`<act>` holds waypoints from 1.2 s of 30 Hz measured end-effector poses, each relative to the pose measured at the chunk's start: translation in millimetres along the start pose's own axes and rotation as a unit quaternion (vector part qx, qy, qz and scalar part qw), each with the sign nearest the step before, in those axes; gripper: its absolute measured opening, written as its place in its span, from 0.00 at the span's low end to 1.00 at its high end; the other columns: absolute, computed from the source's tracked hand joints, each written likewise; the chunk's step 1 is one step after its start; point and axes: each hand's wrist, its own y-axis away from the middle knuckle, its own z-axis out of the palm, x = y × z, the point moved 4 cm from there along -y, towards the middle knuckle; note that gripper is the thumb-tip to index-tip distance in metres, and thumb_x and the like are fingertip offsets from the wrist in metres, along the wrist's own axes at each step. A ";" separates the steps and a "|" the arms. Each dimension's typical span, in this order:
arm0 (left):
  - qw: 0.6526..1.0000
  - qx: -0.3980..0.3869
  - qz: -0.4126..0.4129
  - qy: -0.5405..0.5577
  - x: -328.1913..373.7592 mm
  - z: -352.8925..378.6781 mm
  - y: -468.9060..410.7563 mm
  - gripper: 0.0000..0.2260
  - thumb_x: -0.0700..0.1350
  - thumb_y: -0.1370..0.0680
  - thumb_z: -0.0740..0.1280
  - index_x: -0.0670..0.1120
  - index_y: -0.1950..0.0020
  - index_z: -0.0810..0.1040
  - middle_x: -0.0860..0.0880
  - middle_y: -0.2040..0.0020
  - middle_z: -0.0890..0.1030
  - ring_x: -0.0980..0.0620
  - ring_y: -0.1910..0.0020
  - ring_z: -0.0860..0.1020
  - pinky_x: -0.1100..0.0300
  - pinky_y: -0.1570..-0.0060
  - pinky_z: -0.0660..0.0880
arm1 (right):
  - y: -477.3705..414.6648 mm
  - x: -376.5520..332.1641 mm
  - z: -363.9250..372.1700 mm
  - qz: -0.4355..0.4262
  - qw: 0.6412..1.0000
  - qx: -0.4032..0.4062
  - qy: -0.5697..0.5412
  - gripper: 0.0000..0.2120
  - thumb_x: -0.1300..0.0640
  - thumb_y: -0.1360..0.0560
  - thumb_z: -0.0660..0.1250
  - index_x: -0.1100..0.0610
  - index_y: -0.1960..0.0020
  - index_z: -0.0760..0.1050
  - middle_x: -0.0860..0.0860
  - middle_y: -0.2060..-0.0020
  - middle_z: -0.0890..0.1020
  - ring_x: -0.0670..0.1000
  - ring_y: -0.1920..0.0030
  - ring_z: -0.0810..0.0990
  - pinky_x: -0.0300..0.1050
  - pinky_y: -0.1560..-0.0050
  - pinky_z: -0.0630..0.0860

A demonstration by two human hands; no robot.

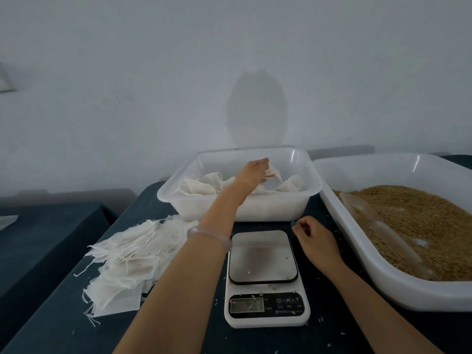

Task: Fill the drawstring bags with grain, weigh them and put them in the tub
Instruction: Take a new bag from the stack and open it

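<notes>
My left hand [254, 172] reaches over the translucent tub [305, 198] at the back and pinches a small white drawstring bag [273, 172] between fingers and thumb, just above several filled bags [201, 186] lying inside. To the right of the scale, my right hand [313, 238] rests on the dark cloth with its fingers loosely curled and holding nothing. The white kitchen scale [264, 279] sits between my arms, its plate bare except for a few stray grains. A heap of flat empty bags [127, 259] lies at the left.
A large white tray [398, 284] of brown grain [421, 226] fills the right side, with a clear plastic scoop [378, 226] lying in it. Loose grains dot the dark tablecloth [58, 323]. A second dark table [38, 238] stands to the left, a pale wall behind.
</notes>
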 end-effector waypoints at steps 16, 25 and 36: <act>0.817 0.220 0.157 -0.510 -24.2 19.3 25.3 0.17 0.50 0.16 0.52 0.44 0.46 0.79 0.44 0.49 0.80 0.44 0.46 0.74 0.52 0.49 0.70 | 1.7 0.1 -0.2 -0.012 1.000 -0.001 -0.002 0.09 0.49 0.21 0.65 0.49 0.59 0.73 0.47 0.66 0.79 0.46 0.66 0.77 0.41 0.68 0.68; 0.772 0.457 0.152 -0.414 -52.7 -104.8 98.9 0.12 0.37 0.24 0.66 0.39 0.40 0.77 0.39 0.45 0.78 0.38 0.46 0.76 0.45 0.48 0.73 | 2.8 -1.3 -0.5 -0.021 1.000 0.000 0.017 0.09 0.48 0.21 0.65 0.48 0.59 0.73 0.46 0.66 0.80 0.45 0.66 0.78 0.41 0.68 0.67; 0.777 0.199 -0.237 -0.548 -157.0 -197.4 109.8 0.16 0.42 0.17 0.51 0.45 0.34 0.74 0.47 0.36 0.76 0.47 0.38 0.75 0.56 0.42 0.71 | 4.3 -3.3 0.0 -0.028 0.999 -0.005 0.040 0.07 0.49 0.22 0.65 0.47 0.58 0.74 0.46 0.65 0.80 0.45 0.65 0.78 0.42 0.68 0.69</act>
